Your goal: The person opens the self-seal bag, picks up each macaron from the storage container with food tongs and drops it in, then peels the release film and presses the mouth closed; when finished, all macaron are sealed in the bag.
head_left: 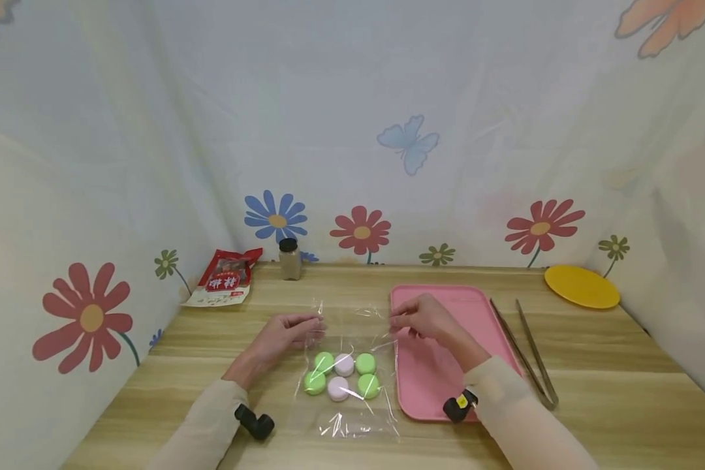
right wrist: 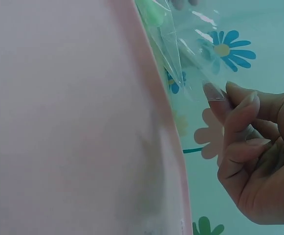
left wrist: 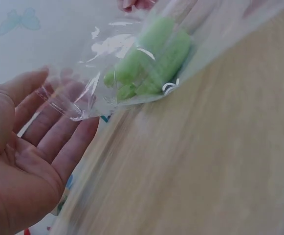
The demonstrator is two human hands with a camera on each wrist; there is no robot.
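Note:
A clear plastic bag [head_left: 352,421] lies in front of the person in the head view, with several macarons inside it. Some are green [head_left: 369,386], others pale lilac [head_left: 338,389], in two rough rows. At the bag's far left corner the left hand [head_left: 290,333] pinches the film; in the left wrist view, the thumb and fingers [left wrist: 78,147] meet at the bag's edge, the other fingers stretched out behind. The right hand [head_left: 425,318] pinches the opposite corner, over the pink tray's left edge. Its thumb and forefinger hold the film [right wrist: 200,63] in the right wrist view.
A pink tray [head_left: 435,382] lies right of the bag, under the right forearm. Beyond it are metal tongs [head_left: 550,398] and, at the back right, a yellow plate [head_left: 581,287]. A black-capped jar [head_left: 290,266] and a red-and-white food packet [head_left: 223,282] stand at the back left.

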